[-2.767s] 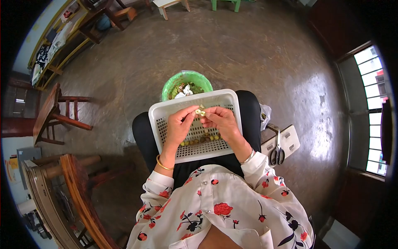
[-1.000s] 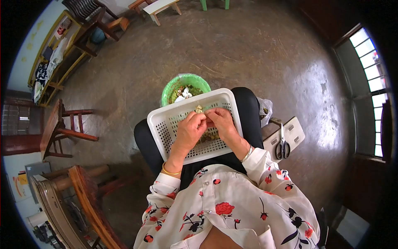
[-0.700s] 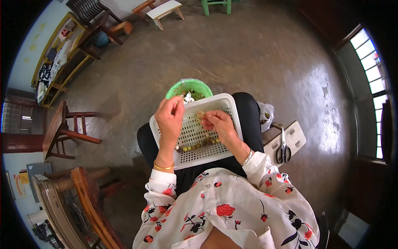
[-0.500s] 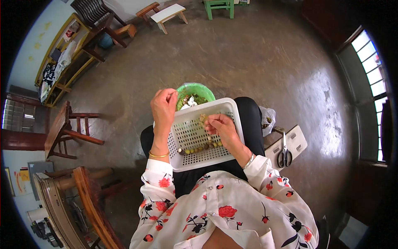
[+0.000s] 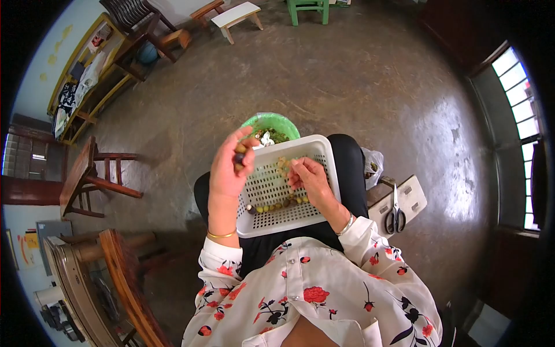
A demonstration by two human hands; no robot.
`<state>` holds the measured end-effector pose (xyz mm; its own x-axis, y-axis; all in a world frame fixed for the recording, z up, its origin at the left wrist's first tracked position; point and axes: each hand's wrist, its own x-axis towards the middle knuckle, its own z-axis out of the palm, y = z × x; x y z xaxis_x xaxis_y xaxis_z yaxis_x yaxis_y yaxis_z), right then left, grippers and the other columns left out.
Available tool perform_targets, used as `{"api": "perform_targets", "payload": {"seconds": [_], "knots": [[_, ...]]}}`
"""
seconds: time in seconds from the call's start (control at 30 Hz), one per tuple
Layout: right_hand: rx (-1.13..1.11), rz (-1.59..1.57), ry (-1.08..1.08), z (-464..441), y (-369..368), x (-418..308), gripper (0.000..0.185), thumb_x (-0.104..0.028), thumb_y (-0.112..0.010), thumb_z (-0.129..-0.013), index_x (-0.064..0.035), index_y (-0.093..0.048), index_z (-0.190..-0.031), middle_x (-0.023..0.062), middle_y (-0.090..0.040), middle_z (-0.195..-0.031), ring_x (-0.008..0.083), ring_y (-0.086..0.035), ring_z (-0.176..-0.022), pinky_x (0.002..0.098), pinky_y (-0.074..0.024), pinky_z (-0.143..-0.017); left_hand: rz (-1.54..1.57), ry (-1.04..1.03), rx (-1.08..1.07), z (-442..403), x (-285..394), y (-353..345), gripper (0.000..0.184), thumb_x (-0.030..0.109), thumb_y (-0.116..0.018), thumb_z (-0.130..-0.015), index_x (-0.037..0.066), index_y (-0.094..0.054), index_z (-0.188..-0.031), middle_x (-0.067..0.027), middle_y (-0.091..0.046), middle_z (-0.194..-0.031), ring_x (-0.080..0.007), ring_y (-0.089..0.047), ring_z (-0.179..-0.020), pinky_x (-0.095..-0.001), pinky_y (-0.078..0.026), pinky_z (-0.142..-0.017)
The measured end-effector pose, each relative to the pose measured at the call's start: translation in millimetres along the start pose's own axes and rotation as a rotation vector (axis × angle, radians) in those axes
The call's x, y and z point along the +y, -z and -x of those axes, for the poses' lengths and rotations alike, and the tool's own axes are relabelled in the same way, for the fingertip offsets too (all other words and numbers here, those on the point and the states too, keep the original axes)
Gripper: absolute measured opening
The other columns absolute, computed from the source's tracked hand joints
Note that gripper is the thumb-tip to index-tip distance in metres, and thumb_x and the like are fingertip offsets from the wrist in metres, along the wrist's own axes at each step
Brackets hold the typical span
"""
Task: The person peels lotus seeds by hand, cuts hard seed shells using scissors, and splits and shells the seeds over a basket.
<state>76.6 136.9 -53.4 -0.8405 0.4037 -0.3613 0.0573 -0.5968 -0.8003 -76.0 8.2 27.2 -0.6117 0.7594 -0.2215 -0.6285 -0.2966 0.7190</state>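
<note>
A white perforated basket [image 5: 267, 224] rests on my lap, with several small yellow-green and brown round pieces [image 5: 283, 205] lined up near its lower side. My left hand [image 5: 229, 168], raised over the basket's left edge, has its fingers curled around a few dark and brownish round pieces [image 5: 240, 156]. Over the basket's right part, my right hand [image 5: 311, 180] is pinched beside pale small pieces [image 5: 283, 166]; what its fingertips hold is too small to name. Beyond the basket stands a green lined bucket [image 5: 283, 122] with green scraps and white tissue inside.
Black-handled scissors [image 5: 395, 217] lie on a pale low stool [image 5: 411, 199] at the right. A plastic bag [image 5: 373, 162] is beside my right knee. Wooden chairs [image 5: 81, 176] stand at the left; a white bench [image 5: 236, 15] and green stool [image 5: 308, 7] stand far ahead.
My hands have moved apart from their meeting over the basket. My left hand went up and left to the bucket's side, then turned, showing round pieces in it.
</note>
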Motion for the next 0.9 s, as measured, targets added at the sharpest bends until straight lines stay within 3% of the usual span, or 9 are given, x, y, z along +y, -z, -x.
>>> {"api": "perform_targets", "payload": {"seconds": [0.1, 0.13, 0.3, 0.4, 0.5, 0.57, 0.6, 0.83, 0.9], "knots": [[-0.027, 0.047, 0.021, 5, -5, -5, 0.023, -0.027, -0.053, -0.092, -0.0049, -0.055, -0.088, 0.0035, -0.059, -0.075, 0.0099, -0.056, -0.062, 0.0237, -0.0464, -0.054, 0.123, 0.104, -0.005, 14, -23, -2, 0.036, 0.018, -0.045, -0.09, -0.001, -0.048, -0.12, -0.0143, -0.059, -0.101, -0.0106, -0.048, -0.067, -0.0151, -0.032, -0.044], [-0.044, 0.071, 0.028, 6, -6, -7, 0.022, -0.026, -0.051, -0.093, -0.0052, -0.054, -0.087, 0.003, -0.058, -0.076, 0.0094, -0.056, -0.063, 0.0229, -0.0459, -0.056, 0.154, 0.124, -0.023, 16, -29, 2, 0.035, 0.011, -0.041, -0.088, -0.003, -0.047, -0.12, -0.0169, -0.058, -0.108, -0.0108, -0.049, -0.072, -0.0152, -0.033, -0.045], [-0.063, 0.122, 0.064, 8, -10, -9, 0.022, -0.025, -0.052, -0.093, -0.0045, -0.055, -0.089, 0.0029, -0.059, -0.077, 0.0094, -0.057, -0.063, 0.0226, -0.0462, -0.056, 0.051, 0.124, 0.004, 25, -44, 3, 0.033, 0.008, -0.042, -0.089, -0.002, -0.045, -0.12, -0.0172, -0.059, -0.107, -0.0093, -0.048, -0.065, -0.0154, -0.033, -0.043], [-0.093, 0.127, 0.084, 8, -8, -8, 0.023, -0.027, -0.053, -0.092, -0.0035, -0.056, -0.089, 0.0032, -0.059, -0.076, 0.0093, -0.057, -0.062, 0.0223, -0.0463, -0.055, -0.087, 0.039, -0.052, 30, -49, 1, 0.031, 0.013, -0.047, -0.091, 0.002, -0.045, -0.12, -0.0156, -0.06, -0.109, -0.0074, -0.045, -0.059, -0.0149, -0.031, -0.041], [-0.166, 0.078, 0.028, 10, -9, -12, 0.027, -0.03, -0.056, -0.091, -0.0034, -0.057, -0.088, 0.003, -0.059, -0.075, 0.0085, -0.056, -0.062, 0.0219, -0.0461, -0.055, -0.331, -0.042, -0.056, 29, -60, -3, 0.035, 0.013, -0.051, -0.092, 0.005, -0.043, -0.124, -0.0136, -0.06, -0.113, -0.0075, -0.048, -0.06, -0.0164, -0.037, -0.046], [-0.21, 0.039, -0.039, 10, -10, -14, 0.028, -0.031, -0.056, -0.091, -0.004, -0.057, -0.087, 0.0024, -0.059, -0.075, 0.0079, -0.056, -0.062, 0.0217, -0.0459, -0.055, -0.78, -0.305, -0.07, 27, -71, -7, 0.043, 0.007, -0.053, -0.089, 0.005, -0.038, -0.129, -0.0107, -0.061, -0.113, -0.0094, -0.053, -0.064, -0.0215, -0.044, -0.054], [-0.237, 0.058, -0.048, 9, -9, -14, 0.027, -0.031, -0.056, -0.091, -0.0049, -0.058, -0.089, 0.0016, -0.059, -0.076, 0.0081, -0.056, -0.062, 0.0216, -0.0459, -0.056, -0.906, -0.301, -0.072, 29, -69, -8, 0.051, 0.003, -0.056, -0.085, 0.005, -0.036, -0.132, -0.0092, -0.063, -0.111, -0.0108, -0.056, -0.067, -0.0263, -0.047, -0.061], [-0.277, 0.056, -0.115, 2, 1, -1, 0.032, -0.035, -0.054, -0.091, -0.0041, -0.06, -0.092, 0.0008, -0.059, -0.073, 0.008, -0.056, -0.062, 0.0213, -0.045, -0.055, -1.072, -0.265, -0.042, 32, -62, -15, 0.053, 0.001, -0.059, -0.08, 0.006, -0.041, -0.13, -0.0111, -0.064, -0.108, -0.0085, -0.051, -0.059, -0.0239, -0.045, -0.059], [-0.247, 0.007, -0.139, 2, -3, -5, 0.031, -0.034, -0.053, -0.092, -0.0042, -0.06, -0.091, 0.0011, -0.059, -0.074, 0.0083, -0.056, -0.062, 0.0215, -0.0451, -0.054, -1.024, -0.24, -0.04, 29, -65, -9, 0.041, 0.002, -0.061, -0.081, 0.005, -0.051, -0.121, -0.0096, -0.065, -0.099, -0.0092, -0.05, -0.059, -0.023, -0.044, -0.058]]}}
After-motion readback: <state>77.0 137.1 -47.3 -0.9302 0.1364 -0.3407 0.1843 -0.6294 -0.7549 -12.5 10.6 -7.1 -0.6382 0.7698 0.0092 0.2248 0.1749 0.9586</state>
